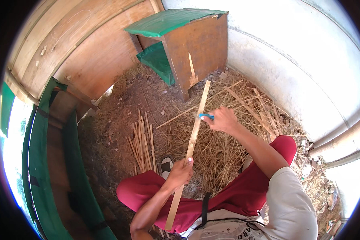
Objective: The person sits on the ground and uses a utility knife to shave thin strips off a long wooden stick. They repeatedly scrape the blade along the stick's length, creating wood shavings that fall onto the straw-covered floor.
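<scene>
A long, flat, pale bamboo strip [193, 138] slants across my lap, its far end pointing toward the wooden cabinet. My left hand [179, 175] is closed around its lower part, above my bent knee. Pinched in my right hand [224, 119] is a small blue tool [206, 116], held against or just over the strip's upper half; its exact kind is too small to tell. Below the strip, thin bamboo shavings [216, 160] cover the ground between and beyond my crossed legs. To the left, a bundle of slim split sticks [141, 140] lies near my foot.
A worn wooden cabinet [200, 48] with a green cover stands at the far side. Green-draped wooden furniture [54, 168] lines the left. Wider bamboo pieces [250, 105] lie at the right by the white wall [284, 68]. Plywood panels [96, 48] rise at the back left.
</scene>
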A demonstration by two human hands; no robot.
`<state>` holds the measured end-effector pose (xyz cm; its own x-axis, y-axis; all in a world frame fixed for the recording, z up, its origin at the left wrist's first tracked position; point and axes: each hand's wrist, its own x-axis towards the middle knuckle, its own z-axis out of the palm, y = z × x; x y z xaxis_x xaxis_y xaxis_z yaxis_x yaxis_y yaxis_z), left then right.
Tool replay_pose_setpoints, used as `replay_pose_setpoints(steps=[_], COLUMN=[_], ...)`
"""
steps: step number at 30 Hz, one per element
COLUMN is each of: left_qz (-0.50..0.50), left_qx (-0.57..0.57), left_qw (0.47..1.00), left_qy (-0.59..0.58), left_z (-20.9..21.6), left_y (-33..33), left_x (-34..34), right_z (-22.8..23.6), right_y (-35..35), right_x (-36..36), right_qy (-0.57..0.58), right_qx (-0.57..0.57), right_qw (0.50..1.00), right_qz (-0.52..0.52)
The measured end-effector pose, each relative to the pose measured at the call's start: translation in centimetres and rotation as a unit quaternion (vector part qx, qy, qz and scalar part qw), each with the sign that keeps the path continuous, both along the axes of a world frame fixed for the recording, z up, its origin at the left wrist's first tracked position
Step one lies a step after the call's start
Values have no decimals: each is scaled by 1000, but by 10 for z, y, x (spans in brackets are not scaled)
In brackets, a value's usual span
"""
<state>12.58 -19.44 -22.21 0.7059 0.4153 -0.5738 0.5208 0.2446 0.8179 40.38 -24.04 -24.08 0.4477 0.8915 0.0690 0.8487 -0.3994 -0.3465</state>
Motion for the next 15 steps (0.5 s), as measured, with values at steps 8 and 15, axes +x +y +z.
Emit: replay_pose_setpoints(steps=[8,15], left_qz=[-13,14], left_qx=[43,-17], left_qw=[998,998], left_qy=[44,66], left_z=[9,12], left_y=[-13,-40], left_x=[-15,-46], right_z=[-8,-23], right_y=[3,3], right_x=[-1,13], right_qy=[27,39], right_qx=[-29,-53], right_qw=[999,997], right_qz=[-19,-29])
